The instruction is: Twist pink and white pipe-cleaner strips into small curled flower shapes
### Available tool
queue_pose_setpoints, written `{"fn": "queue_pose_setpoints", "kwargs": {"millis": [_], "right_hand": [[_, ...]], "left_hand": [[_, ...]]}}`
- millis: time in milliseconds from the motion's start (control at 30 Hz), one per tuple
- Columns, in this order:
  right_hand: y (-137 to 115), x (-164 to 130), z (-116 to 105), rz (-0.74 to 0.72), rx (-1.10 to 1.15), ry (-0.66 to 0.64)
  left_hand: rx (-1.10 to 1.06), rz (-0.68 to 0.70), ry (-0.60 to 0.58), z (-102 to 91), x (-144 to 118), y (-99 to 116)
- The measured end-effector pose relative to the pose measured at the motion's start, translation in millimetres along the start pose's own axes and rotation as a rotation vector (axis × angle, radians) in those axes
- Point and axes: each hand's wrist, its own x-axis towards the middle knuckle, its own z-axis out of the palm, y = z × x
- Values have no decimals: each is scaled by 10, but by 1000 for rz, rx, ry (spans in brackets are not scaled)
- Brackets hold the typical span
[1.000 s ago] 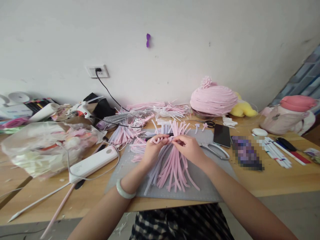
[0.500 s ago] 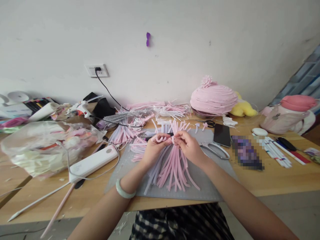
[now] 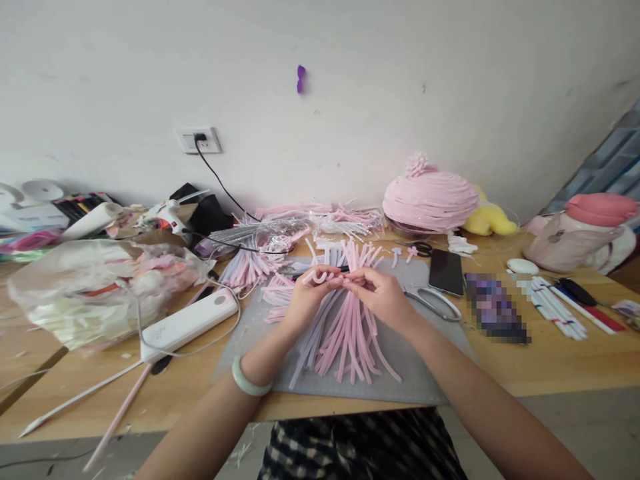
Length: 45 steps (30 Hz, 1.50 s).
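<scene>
Scissors (image 3: pixel 434 309) near right hand (image 3: pixel 383 293), pink strips (image 3: pixel 350 347) beneath, phone (image 3: pixel 446 272) beyond.

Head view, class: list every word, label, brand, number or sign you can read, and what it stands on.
No text can be read.
White oblong device: faint grey mark, too small to read.
White box, far left: bluish marks, too blurred.

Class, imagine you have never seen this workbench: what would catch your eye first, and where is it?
Probably the fan of pink strips on the grey mat, with the left hand and right hand pinching a curled pink piece above it. Behind, to the right, sits a large pink dome topped with a tuft. High on the wall, a small purple shape stands out.
</scene>
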Motion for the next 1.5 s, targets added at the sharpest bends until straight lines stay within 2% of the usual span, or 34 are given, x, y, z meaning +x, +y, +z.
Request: {"fn": "queue_pose_setpoints", "kwargs": {"millis": [100,367,633,800,867,1000,1100,1233,1400,1500], "right_hand": [[18,3,1,-5,7,5],[-13,9,24,-27,-41,-12],[82,12,92,46,94,20],[90,11,111,40,125,-9],[81,13,110,43,129,-7],[85,20,109,67,136,15],[97,23,108,63,107,17],[104,22,95,53,81,25],[87,27,57,52,48,50],[76,26,38,35,26,50]], "left_hand": [[-76,-48,-47,-9,-2,-18],[-92,-82,-53,4,7,-34],[-118,-152,-32,27,-10,-56],[-198,-180,-49,30,-4,-85],[-163,-164,-46,31,6,-76],[13,29,55,20,35,-48],[152,116,63,6,41,-31],[210,121,67,14,1,13],[80,72,0,22,-21,22],[22,35,1,1,15,-28]]}}
